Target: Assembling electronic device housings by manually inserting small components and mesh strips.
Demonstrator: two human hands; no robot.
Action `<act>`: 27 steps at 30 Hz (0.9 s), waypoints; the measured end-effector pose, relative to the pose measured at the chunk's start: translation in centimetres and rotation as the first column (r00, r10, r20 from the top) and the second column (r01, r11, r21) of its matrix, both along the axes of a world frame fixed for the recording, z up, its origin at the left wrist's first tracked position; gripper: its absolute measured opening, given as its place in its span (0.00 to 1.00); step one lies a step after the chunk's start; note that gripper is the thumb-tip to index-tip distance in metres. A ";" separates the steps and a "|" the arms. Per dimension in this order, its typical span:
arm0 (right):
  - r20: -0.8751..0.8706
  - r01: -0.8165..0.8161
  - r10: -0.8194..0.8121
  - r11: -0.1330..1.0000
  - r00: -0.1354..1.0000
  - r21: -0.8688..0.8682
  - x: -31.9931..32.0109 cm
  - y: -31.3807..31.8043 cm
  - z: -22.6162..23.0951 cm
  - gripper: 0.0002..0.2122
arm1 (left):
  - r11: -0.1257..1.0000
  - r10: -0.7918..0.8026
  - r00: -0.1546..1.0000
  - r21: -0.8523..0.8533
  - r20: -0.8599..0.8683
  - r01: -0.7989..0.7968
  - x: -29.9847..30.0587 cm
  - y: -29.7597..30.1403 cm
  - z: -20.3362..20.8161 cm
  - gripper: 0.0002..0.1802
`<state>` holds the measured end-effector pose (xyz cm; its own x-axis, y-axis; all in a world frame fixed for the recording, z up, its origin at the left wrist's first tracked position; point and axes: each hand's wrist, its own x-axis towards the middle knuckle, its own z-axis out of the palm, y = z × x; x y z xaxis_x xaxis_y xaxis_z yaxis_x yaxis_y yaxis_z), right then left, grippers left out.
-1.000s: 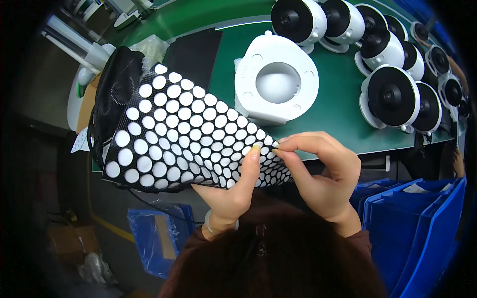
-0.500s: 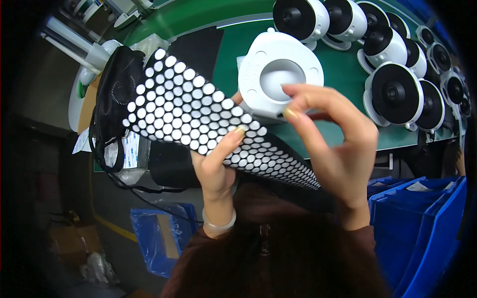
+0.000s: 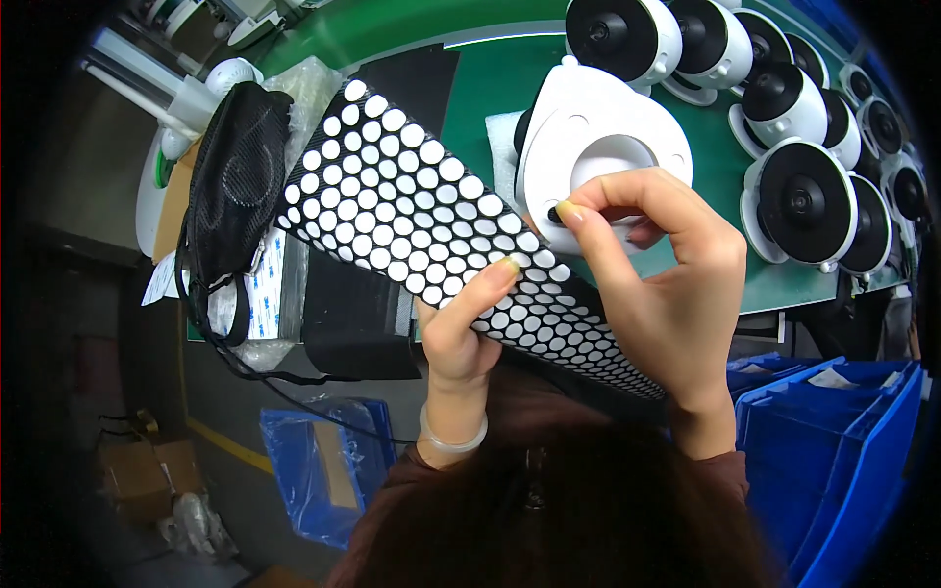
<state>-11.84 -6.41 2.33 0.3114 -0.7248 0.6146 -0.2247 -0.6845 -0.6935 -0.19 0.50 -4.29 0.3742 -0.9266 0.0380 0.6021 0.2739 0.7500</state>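
My left hand [image 3: 461, 338] grips a long black sheet covered in rows of white round dots [image 3: 392, 196], thumb on top and most fingers hidden beneath. The sheet slants from upper left to lower right. Just beyond it lies a white camera base [image 3: 598, 108], its underside up, with a round opening and shallow round recesses. Over the near part of that base is my right hand [image 3: 676, 265], thumb and forefinger pinched at a small black round pad [image 3: 555, 214]. The pad touches the base or sits right at its surface.
Several white-and-black cameras [image 3: 804, 201] stand at the back right of the green table [image 3: 480, 98]. A black mesh pouch [image 3: 240, 167] with a cord lies at the left, near bubble wrap [image 3: 309, 93]. Blue bins [image 3: 833, 441] stand below right; another blue bin [image 3: 323, 470] sits on the floor.
My right thumb and forefinger have come down to the base's near recess, where a black pad now shows. The sheet, base and left hand appear shifted rightward in the view.
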 end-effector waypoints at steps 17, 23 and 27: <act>-0.050 0.022 -0.021 0.999 0.999 0.024 0.2 0.0 0.2 0.02 | 1.000 0.016 0.998 0.019 0.054 -0.017 -0.3 0.3 0.2 0.29; 0.048 -0.018 0.016 0.999 0.999 0.029 -1.3 0.1 -0.2 0.06 | 0.977 0.213 0.976 -0.017 0.050 -0.212 -1.0 0.9 2.3 0.18; -0.058 -0.219 0.222 0.974 0.973 0.054 -2.7 1.7 -0.6 0.10 | 0.913 0.398 0.904 0.033 0.154 -0.407 -1.4 2.4 2.9 0.13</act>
